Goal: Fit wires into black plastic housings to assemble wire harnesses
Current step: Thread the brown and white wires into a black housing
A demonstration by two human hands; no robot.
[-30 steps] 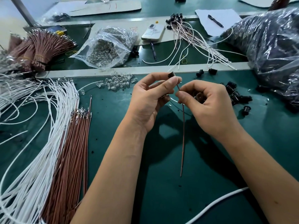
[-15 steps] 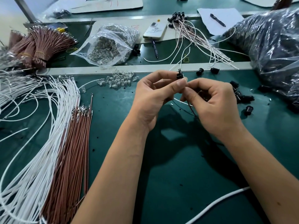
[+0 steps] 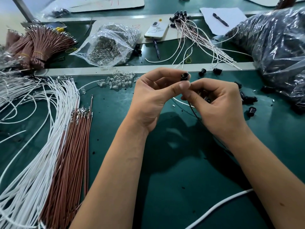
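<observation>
Your left hand [image 3: 153,96] pinches a black plastic housing [image 3: 184,76] between thumb and forefinger, lifted above the green mat [image 3: 165,187]. Your right hand [image 3: 219,104] meets it from the right, fingers curled around a thin dark wire [image 3: 193,111] that runs down from the housing under your palm; whether its tip sits inside the housing is hidden by your thumbs. Another small housing seems tucked inside your right fingers, though it is hard to tell.

Right of the housing, loose black housings [image 3: 247,100] lie scattered on the mat, and beyond them a large plastic bag [image 3: 277,47] holds dark parts. Left of it lies a small heap of clear LEDs [image 3: 118,81]; farther left, a fan of white wires [image 3: 41,129] and a bundle of brown wires [image 3: 72,146] with metal terminals. Behind the housing, past the pale strip [image 3: 132,69], an open clear bag [image 3: 109,47] holds more LEDs, with a phone [image 3: 156,29] and finished harnesses [image 3: 198,35] near it.

Compared with a second ago, your hands have closed together, and the brown wire that hung straight down between them is now drawn up under your right hand.
</observation>
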